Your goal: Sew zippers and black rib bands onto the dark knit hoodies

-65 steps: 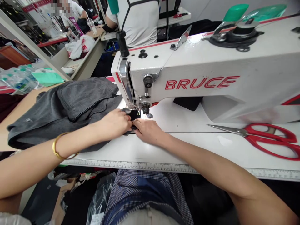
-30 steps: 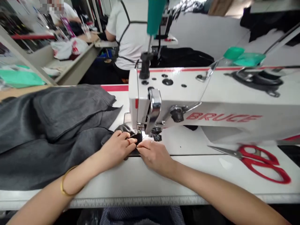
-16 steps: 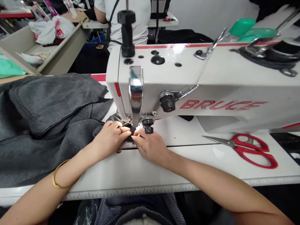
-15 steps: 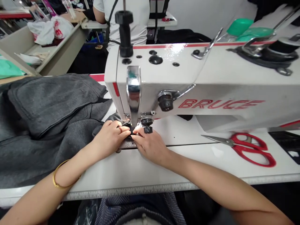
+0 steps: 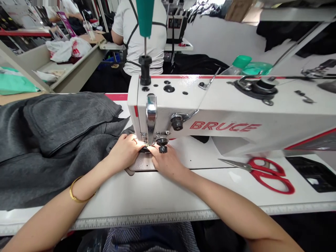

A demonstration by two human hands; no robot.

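A dark grey garment (image 5: 65,120) lies in folds left of the white sewing machine (image 5: 223,122), and part of it reaches under the machine's head. My left hand (image 5: 125,150) is closed on fabric just left of the needle area, fingers bent together. From the right, my right hand (image 5: 166,161) pinches a dark edge of the cloth, its fingertips close to those of the left. Both hands rest low on the machine bed (image 5: 141,164), lit by the lamp. The presser foot and most of the held cloth are hidden by the fingers and the machine head.
Red-handled scissors (image 5: 262,171) lie right of my right hand, blades pointing left. A black tray (image 5: 312,173) is beyond them. A ruler strip (image 5: 147,218) runs along the table's front edge. Behind the machine sits a person in a white shirt (image 5: 145,42); an open drawer (image 5: 76,71) stands at left.
The view has tilted up and drawn back, showing more of the room and machine. Both hands stay beside the needle, having shifted only slightly; the garment lies much as before.
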